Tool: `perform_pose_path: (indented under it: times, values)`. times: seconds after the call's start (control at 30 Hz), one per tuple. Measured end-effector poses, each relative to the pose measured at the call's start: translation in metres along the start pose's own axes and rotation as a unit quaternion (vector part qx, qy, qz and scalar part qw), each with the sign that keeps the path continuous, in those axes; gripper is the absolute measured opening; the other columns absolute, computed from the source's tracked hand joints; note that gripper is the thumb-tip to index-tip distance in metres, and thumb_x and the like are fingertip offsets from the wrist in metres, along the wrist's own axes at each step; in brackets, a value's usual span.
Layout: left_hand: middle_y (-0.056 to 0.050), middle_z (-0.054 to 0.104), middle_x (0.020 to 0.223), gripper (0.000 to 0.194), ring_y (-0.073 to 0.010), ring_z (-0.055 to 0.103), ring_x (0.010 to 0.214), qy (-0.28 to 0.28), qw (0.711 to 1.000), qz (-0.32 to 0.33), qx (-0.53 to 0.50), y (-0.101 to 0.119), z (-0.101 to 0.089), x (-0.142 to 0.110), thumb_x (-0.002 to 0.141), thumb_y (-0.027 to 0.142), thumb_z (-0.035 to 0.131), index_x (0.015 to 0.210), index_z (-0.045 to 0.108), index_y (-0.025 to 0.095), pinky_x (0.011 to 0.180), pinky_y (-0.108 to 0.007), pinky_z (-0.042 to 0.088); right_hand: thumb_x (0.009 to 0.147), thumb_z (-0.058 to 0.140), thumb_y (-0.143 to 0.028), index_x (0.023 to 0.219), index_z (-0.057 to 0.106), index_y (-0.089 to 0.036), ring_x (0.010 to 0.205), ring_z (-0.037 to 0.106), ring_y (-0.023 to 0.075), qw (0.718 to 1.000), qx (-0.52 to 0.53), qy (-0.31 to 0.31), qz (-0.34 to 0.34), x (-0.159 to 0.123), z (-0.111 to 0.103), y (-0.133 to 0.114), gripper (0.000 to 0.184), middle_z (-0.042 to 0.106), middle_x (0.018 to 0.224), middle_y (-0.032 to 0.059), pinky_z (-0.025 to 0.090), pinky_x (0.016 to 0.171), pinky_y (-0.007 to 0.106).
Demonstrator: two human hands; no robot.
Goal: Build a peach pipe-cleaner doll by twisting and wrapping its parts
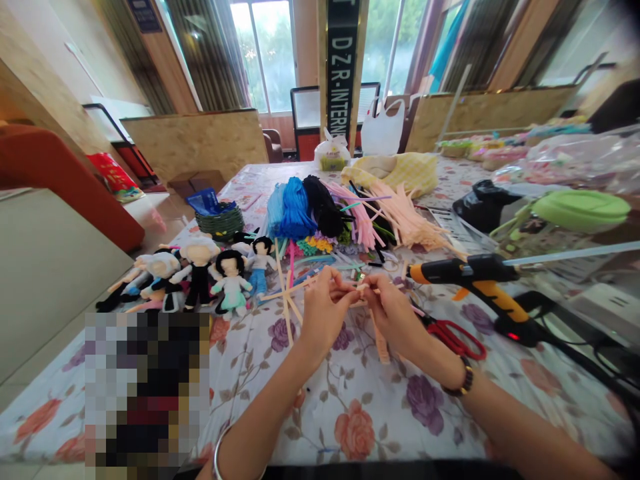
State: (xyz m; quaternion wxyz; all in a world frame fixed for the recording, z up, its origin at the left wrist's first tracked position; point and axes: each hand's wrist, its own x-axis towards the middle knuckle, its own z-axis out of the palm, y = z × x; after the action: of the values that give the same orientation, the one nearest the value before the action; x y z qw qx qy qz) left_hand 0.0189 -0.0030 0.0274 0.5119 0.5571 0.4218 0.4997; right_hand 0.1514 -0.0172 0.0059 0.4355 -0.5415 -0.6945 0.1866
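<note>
Left hand (327, 307) and right hand (393, 310) met at the fingertips, both pinching a small pale peach piece (363, 287) above the floral tablecloth (330, 393); fingers hid its exact shape. Crossed peach stems (287, 294), thin, lay just beside the left hand. Red-handled scissors (453, 337) and an orange-black glue gun (483, 270) sat right. Beyond: fuzzy stem bundles, bright blue (300, 210) and black (323, 207). Soft dolls (197, 267) left. Green-lidded clear container (580, 211) far right, contents unclear. Knotted translucent bag (333, 152) farther back, something greenish inside.
</note>
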Motion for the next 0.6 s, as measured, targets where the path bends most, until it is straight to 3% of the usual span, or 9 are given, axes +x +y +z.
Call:
perform_pose_path:
  times: [0.37, 0.6]
  values:
    - [-0.001, 0.069, 0.076, 0.037, -0.0168, 0.07, 0.072, -0.036, 0.994, -0.019, -0.102, -0.0085, -0.0002, 0.0028, 0.067, 0.021, 0.071, 0.076, 0.035, 0.02, 0.075, -0.038, 0.057, 0.091, 0.034, -0.03, 0.084, 0.044, -0.021, 0.064, 0.052, 0.018, 0.997, 0.065, -0.015, 0.042, 0.0001, -0.0003, -0.0012, 0.015, 0.054, 0.07, 0.0029, 0.041, 0.058, 0.03]
    - [0.003, 0.067, 0.067, 0.041, -0.0163, 0.069, 0.066, -0.036, 0.997, -0.028, -0.062, -0.0048, -0.0034, 0.0066, 0.064, 0.018, 0.072, 0.074, 0.033, 0.02, 0.069, -0.038, 0.058, 0.09, 0.034, -0.027, 0.087, 0.042, -0.021, 0.072, 0.057, 0.0206, 1.0, 0.006, -0.021, 0.013, 0.0004, 0.0018, 0.0035, 0.011, 0.058, 0.081, 0.0089, 0.044, 0.064, 0.033]
